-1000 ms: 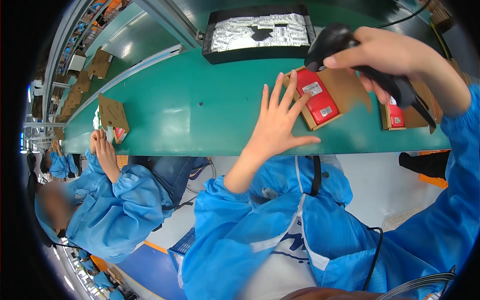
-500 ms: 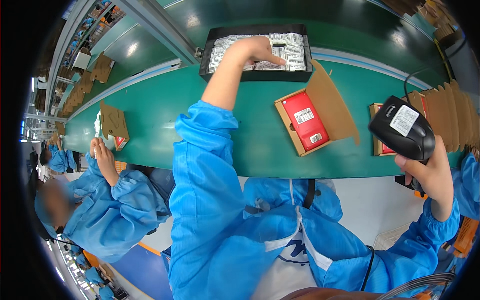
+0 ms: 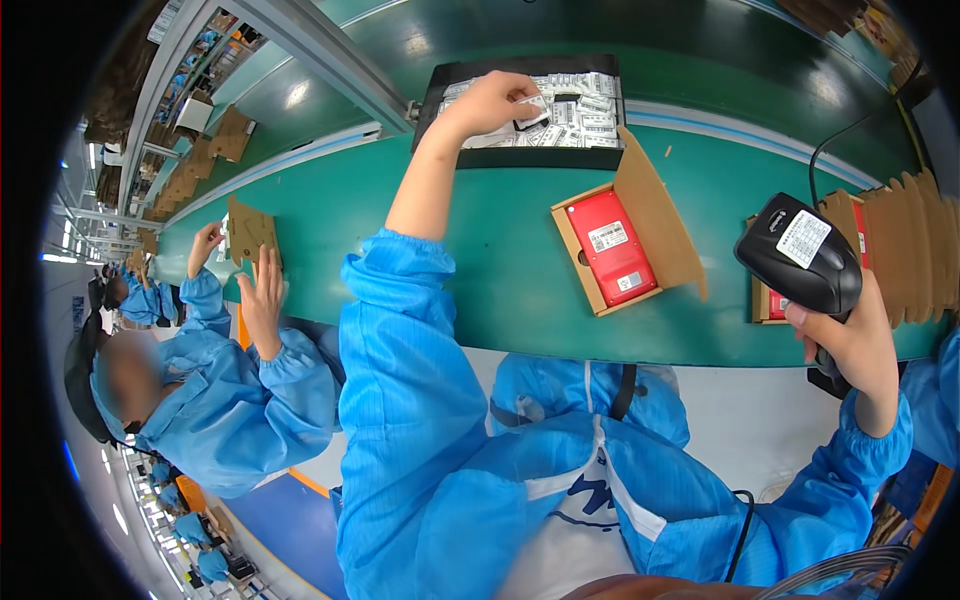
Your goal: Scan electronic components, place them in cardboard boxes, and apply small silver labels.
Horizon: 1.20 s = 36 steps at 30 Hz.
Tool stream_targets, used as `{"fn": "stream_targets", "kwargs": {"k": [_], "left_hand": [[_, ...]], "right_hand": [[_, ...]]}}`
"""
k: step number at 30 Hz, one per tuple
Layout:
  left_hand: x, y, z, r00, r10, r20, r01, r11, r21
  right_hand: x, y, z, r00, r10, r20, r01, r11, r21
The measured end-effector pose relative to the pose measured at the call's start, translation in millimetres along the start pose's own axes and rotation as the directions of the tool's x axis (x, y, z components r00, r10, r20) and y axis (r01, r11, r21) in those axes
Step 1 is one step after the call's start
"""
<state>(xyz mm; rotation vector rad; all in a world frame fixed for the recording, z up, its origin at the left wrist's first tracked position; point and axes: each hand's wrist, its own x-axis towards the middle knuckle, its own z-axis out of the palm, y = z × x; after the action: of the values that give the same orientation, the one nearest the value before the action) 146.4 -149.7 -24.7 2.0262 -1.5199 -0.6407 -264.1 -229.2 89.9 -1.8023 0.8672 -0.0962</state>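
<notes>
Over a black bin [image 3: 575, 158] filled with small white labelled packets [image 3: 596, 120], my left hand [image 3: 490, 105] pinches one white packet [image 3: 533, 112] between thumb and fingers. A dark patch shows beside that packet. Wrapped around the handle of a black barcode scanner [image 3: 795, 240] is my right hand [image 3: 855, 345], out over the bench's near edge at the right. Between my hands lies an open cardboard box [image 3: 655, 215], its flap raised on the right. Inside it rests a flat red device [image 3: 620, 265] with white labels.
Several brown cartons [image 3: 905, 250] stand in a row at the right, behind the scanner, whose cable runs up beyond them. To the left, another person [image 3: 230, 400] in blue handles a cardboard box [image 3: 252, 230]. A metal post [image 3: 325, 55] rises near the bin on the green bench [image 3: 340, 240].
My left hand has drawn back slightly toward the left and pinches a packet in view. The scanner stays in my right hand. The person at left has spread one hand near their box.
</notes>
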Motion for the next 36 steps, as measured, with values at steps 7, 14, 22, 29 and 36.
{"fn": "stream_targets", "kwargs": {"k": [7, 14, 22, 29, 36], "left_hand": [[-58, 66, 11, 0.973, 0.064, -0.224, -0.174, 0.84, -0.515], [-102, 112, 26, 0.954, 0.026, -0.299, -0.167, 0.875, -0.454], [-141, 138, 30, 0.949, 0.006, -0.316, -0.157, 0.876, -0.456], [-132, 113, 71, 0.953, 0.026, -0.302, -0.181, 0.849, -0.497], [-110, 85, 134, 0.846, 0.228, -0.483, -0.119, 0.962, 0.247]], "right_hand": [[-10, -6, 41, 0.954, -0.243, -0.176, 0.245, 0.969, -0.01], [-4, -17, 74, 0.94, -0.34, -0.015, 0.338, 0.938, -0.074], [-30, 2, 99, 0.857, -0.514, -0.037, 0.513, 0.858, -0.022], [-63, 13, 91, 0.878, -0.45, -0.164, 0.462, 0.886, 0.045], [-77, 35, 71, 0.903, -0.351, -0.25, 0.386, 0.916, 0.109]]}}
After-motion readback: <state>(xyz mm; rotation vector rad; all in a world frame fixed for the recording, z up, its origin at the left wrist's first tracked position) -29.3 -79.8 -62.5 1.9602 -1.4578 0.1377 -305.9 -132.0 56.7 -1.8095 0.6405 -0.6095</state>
